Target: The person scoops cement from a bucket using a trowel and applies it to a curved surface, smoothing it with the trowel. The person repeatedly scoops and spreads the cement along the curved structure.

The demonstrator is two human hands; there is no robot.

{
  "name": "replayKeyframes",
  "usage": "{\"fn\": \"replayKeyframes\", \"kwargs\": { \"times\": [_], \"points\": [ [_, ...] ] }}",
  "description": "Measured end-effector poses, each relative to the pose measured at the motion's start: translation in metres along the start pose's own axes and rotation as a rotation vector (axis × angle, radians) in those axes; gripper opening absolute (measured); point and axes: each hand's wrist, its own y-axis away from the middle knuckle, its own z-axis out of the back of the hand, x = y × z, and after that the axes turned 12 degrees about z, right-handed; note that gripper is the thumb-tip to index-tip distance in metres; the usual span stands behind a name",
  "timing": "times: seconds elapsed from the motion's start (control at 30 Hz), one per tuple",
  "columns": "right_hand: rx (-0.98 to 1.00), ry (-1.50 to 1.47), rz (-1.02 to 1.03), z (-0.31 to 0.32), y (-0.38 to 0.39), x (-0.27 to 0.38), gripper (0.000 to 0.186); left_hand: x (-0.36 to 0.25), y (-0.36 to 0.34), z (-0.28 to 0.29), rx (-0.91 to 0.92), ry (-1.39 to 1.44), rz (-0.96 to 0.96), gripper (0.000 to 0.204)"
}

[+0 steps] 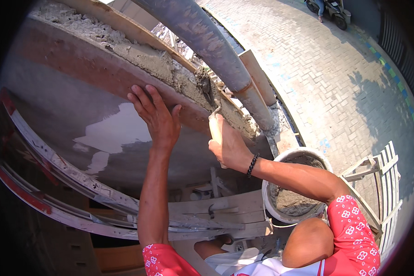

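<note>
My right hand (229, 143) is wrapped round the handle of a small trowel (208, 92). Its mortar-smeared blade rests on the strip of wet grey mortar (158, 62) along the top of the wall. To the left, my left hand (158, 117) lies with fingers spread against a reddish-brown board (85, 62) that edges this strip. A second, paler wooden board (128, 26) bounds the mortar's far side. Below my right forearm stands a round bucket (265, 198) with grey mortar (292, 202) in it.
A thick grey pipe (207, 41) slants close past the trowel. Lower left, a metal ladder (73, 177) leads to wooden planks (243, 202) beneath me. Beyond the wall lies a paved street (303, 60) with a parked motorbike (335, 11). A white slatted wooden frame (386, 184) stands right of the bucket.
</note>
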Motion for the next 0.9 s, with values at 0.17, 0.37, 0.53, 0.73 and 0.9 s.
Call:
{"fn": "replayKeyframes", "kwargs": {
  "times": [0.17,0.37,0.53,0.73,0.9],
  "points": [
    [0.146,0.224,0.087,-0.013,-0.008,0.021,0.069,0.004,0.005,-0.001,0.031,-0.014,0.038,0.101],
    [0.164,0.29,0.176,-0.01,-0.014,0.039,0.068,0.003,0.0,-0.003,0.007,0.01,0.016,0.103],
    [0.236,0.439,0.201,-0.007,-0.013,0.056,0.072,0.002,0.001,-0.005,0.022,0.03,0.035,0.104],
    [0.281,0.525,0.23,-0.013,0.008,0.06,0.074,0.004,0.002,-0.006,0.015,-0.007,0.024,0.106],
    [0.271,0.471,0.323,-0.013,0.047,0.047,0.076,0.008,-0.001,-0.006,-0.072,-0.062,-0.027,0.11]
  ]
}}
